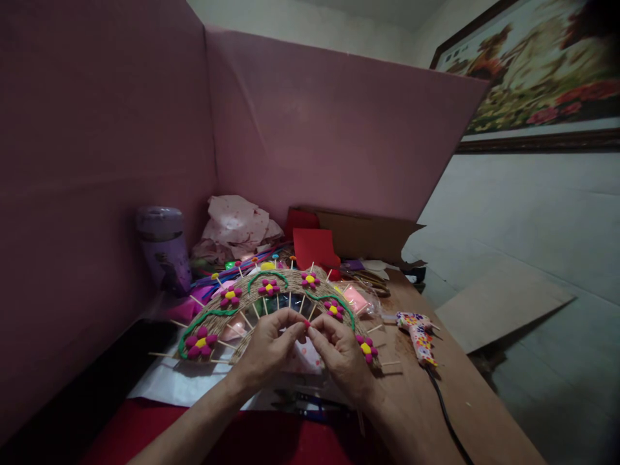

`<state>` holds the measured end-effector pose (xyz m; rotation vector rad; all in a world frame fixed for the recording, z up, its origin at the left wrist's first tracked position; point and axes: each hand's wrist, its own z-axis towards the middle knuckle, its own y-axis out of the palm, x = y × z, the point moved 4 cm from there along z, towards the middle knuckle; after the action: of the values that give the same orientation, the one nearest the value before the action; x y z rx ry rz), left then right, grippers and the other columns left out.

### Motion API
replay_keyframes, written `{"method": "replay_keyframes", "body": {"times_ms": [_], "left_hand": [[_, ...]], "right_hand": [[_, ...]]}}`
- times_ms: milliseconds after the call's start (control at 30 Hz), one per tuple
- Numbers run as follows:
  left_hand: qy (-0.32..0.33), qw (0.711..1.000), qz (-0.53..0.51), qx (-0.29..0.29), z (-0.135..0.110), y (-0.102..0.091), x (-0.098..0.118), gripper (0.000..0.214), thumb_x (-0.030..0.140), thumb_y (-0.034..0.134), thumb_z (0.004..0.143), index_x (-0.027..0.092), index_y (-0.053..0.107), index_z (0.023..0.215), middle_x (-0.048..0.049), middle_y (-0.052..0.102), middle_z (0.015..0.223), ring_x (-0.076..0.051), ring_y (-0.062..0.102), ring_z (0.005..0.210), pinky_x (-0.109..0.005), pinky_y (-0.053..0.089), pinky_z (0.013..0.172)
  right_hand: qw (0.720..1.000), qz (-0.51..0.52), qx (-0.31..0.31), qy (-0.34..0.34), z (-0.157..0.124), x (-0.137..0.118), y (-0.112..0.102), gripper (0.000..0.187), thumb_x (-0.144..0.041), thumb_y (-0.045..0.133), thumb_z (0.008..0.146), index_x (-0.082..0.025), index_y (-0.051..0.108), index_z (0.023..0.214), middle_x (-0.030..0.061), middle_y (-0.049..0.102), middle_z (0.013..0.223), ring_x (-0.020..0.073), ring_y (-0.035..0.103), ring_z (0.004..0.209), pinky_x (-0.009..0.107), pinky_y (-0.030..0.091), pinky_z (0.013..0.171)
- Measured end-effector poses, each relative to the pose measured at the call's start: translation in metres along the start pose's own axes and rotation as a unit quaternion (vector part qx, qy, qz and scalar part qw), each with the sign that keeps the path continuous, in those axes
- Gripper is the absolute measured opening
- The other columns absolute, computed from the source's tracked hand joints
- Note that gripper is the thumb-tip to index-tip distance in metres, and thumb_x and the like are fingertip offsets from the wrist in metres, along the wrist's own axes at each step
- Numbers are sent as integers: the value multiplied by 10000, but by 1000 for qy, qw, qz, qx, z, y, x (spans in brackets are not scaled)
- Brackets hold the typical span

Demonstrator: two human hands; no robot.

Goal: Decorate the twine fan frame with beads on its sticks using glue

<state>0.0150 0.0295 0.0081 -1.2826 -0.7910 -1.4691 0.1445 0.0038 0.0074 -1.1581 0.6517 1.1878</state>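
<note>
Between my two hands is a small red lump (307, 323) that looks like modelling clay. My left hand (274, 342) pinches it with thumb and forefinger, and the fingertips of my right hand (336, 349) close on its other side. Just beyond them lies an arched fan shape of woven twine (290, 279) on thin wooden sticks. Magenta flowers with yellow centres (201, 343) and curling green strips (213, 314) decorate it. Small coloured pieces top a few sticks at the upper edge. My hands hide part of the arch's inner side.
A patterned glue gun (417, 336) with a black cord lies on the right of the wooden table (465, 394). Dark-bladed snips (310, 403) rest near the front edge. A purple tumbler (165, 252), crumpled pink wrap (237, 223), red paper (314, 247) and cardboard (363, 237) stand behind.
</note>
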Motion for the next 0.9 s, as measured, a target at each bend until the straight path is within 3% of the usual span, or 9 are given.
{"method": "replay_keyframes", "body": {"times_ms": [233, 333, 667, 800, 900], "left_hand": [[-61, 995, -28, -76, 3, -1, -3, 185, 293, 574, 741, 111, 604, 765, -19, 598, 638, -88, 512, 542, -197, 392, 513], [-65, 995, -32, -66, 2, -1, -3, 192, 298, 574, 739, 109, 599, 761, -17, 594, 631, -84, 505, 529, -199, 394, 511], [13, 998, 64, -5, -3, 4, -4, 180, 271, 508, 780, 129, 609, 738, -12, 594, 636, -99, 519, 570, -201, 386, 527], [79, 979, 187, 29, -8, 8, 4, 182, 241, 472, 800, 141, 619, 759, -25, 611, 671, -122, 535, 620, -230, 388, 584], [123, 964, 232, 48, -10, 9, 8, 185, 223, 448, 816, 148, 613, 780, -30, 615, 696, -130, 541, 653, -244, 384, 628]], "right_hand": [[998, 25, -51, 24, 3, 1, -6, 203, -287, 498, 831, -155, 542, 683, -39, 453, 587, 71, 381, 520, 200, 281, 473], [998, 14, -54, 31, 5, 0, -7, 208, -294, 515, 815, -146, 566, 679, -36, 451, 581, 71, 384, 519, 197, 279, 469], [999, 13, 17, 47, 2, 17, 2, 200, -296, 506, 793, -165, 501, 642, -48, 426, 565, 70, 365, 495, 189, 277, 451], [996, -41, 73, 43, 0, 15, 4, 202, -254, 498, 761, -173, 455, 581, -64, 355, 502, 70, 324, 468, 195, 261, 446], [993, -90, 77, 20, 0, 10, 2, 194, -238, 488, 758, -171, 474, 577, -51, 404, 516, 78, 366, 493, 198, 281, 467]]}}
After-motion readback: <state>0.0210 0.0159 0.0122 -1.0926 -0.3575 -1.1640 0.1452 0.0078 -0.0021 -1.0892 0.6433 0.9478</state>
